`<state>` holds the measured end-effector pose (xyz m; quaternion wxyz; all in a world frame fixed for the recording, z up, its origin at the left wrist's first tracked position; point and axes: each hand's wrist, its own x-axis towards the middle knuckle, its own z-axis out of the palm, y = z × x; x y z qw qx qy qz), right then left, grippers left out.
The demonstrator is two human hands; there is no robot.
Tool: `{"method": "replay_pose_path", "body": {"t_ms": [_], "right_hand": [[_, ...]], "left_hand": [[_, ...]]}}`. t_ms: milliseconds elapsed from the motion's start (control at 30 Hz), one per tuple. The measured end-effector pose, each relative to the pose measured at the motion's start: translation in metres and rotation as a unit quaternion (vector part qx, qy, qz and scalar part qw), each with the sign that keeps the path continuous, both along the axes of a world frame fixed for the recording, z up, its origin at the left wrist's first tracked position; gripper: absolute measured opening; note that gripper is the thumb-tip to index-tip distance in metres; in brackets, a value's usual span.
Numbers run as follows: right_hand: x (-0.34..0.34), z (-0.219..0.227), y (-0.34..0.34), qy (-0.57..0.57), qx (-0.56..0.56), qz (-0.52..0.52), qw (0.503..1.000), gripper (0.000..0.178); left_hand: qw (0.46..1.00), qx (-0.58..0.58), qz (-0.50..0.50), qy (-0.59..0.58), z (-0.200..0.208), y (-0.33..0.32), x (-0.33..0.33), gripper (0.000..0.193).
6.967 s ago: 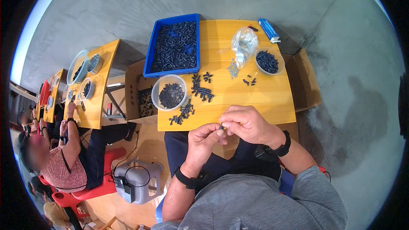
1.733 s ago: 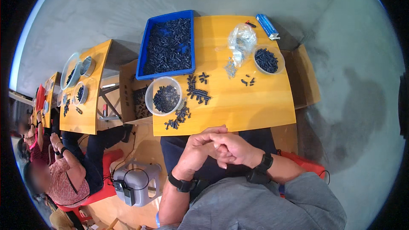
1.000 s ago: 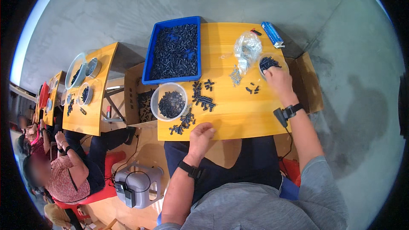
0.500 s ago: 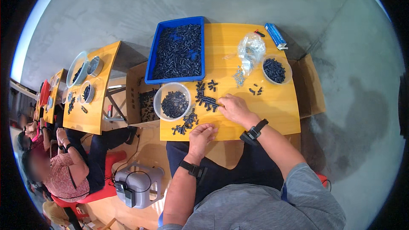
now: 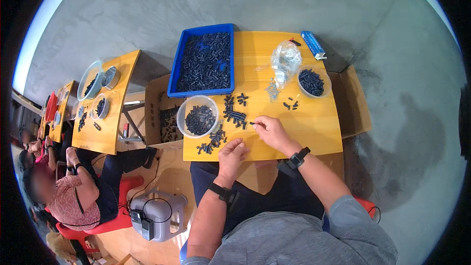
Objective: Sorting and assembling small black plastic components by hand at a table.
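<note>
In the head view, the right hand (image 5: 271, 131) is pinching a small black piece (image 5: 252, 123) between thumb and forefinger, just right of the cluster of black pieces (image 5: 235, 116) on the table (image 5: 314, 137). A second ago it was reaching into the right bowl (image 5: 327, 85); now it is hovering well apart from it. The left hand (image 5: 230, 158) is staying near the front edge, fingers curling; whether they are gripping anything, I cannot tell. The blue carton (image 5: 313, 44) is carrying pale printing, and the cardboard box (image 5: 154, 118) is showing dark characters.
</note>
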<state>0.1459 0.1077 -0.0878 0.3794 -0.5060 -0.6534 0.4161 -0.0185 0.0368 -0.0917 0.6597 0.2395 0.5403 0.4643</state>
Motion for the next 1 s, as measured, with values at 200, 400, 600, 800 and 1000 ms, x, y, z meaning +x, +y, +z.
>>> {"method": "replay_pose_path", "body": {"t_ms": [200,400,600,800,1000], "right_hand": [[-0.008,0.030,-0.037,0.066,0.016,-0.004,0.998,0.010],[-0.011,0.044,-0.055,0.027,0.152,0.003,0.988,0.009],[-0.011,0.058,-0.067,0.053,0.191,-0.009,0.980,0.011],[-0.006,0.066,-0.072,0.056,0.216,-0.010,0.975,0.013],[-0.007,0.055,-0.070,0.032,0.223,0.006,0.974,0.012]], "left_hand": [[0.998,0.044,0.045,-0.024,0.026,-0.005,0.022,0.028],[0.994,0.061,0.060,-0.066,0.048,-0.012,0.028,0.023],[0.990,0.091,0.066,-0.083,0.063,-0.020,0.034,0.018],[0.986,0.140,0.069,-0.055,0.068,-0.024,0.038,0.015],[0.986,0.094,0.092,-0.100,0.065,-0.026,0.035,0.014]]}}
